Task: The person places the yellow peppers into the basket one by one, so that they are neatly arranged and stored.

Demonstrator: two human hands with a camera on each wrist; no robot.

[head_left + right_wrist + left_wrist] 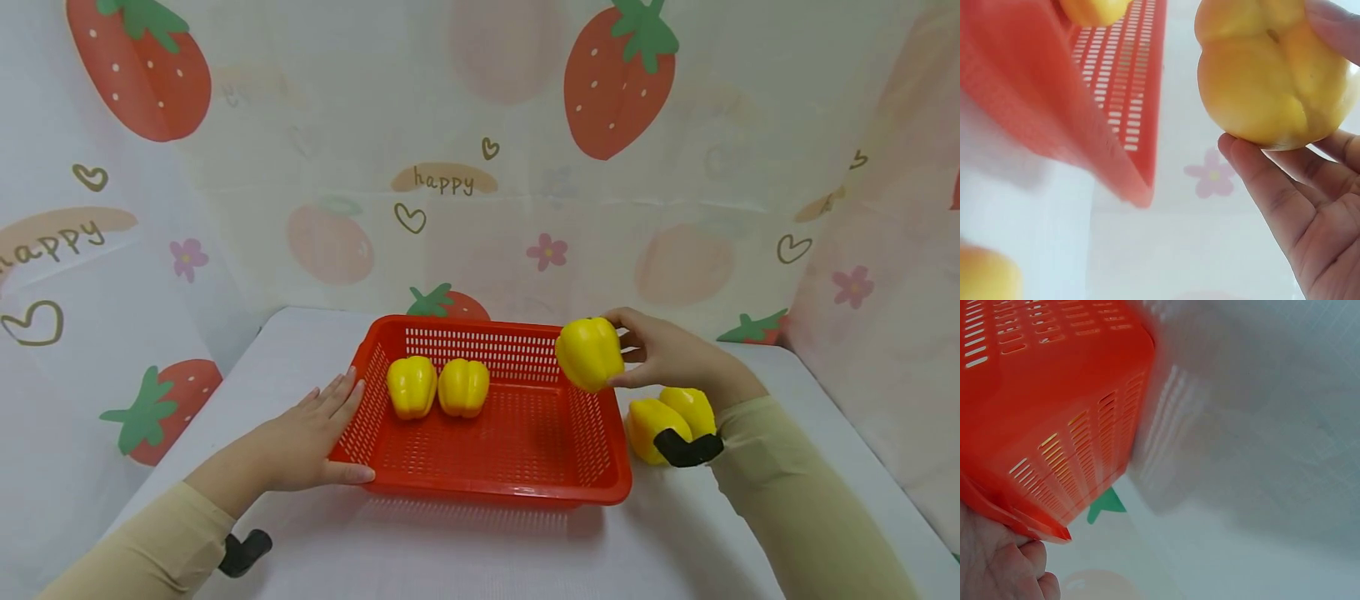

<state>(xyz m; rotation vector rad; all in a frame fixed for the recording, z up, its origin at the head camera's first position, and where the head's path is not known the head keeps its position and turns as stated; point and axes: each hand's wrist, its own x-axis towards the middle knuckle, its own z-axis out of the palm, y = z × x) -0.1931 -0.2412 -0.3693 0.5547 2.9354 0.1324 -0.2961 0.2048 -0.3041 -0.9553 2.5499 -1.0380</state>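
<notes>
In the head view my right hand (660, 350) holds a yellow bell pepper (590, 354) over the right end of a red slotted plastic basket (480, 487). The right wrist view shows the thumb on one side of this bell pepper (1266, 81) and the fingertips against its other side. My left hand (311, 437) rests on the basket's left rim, fingers mostly straight and the thumb on the front corner. Close up, the left palm (991, 562) lies against the basket's rim (1016, 519). Two yellow bell peppers (412, 387) (463, 388) stand side by side inside, toward the left.
Two more yellow bell peppers (656, 425) (692, 408) lie on the white table (420, 558) right of the basket, partly behind a black strap (688, 448) at the right wrist. A strawberry-print cloth (480, 108) hangs behind and on both sides.
</notes>
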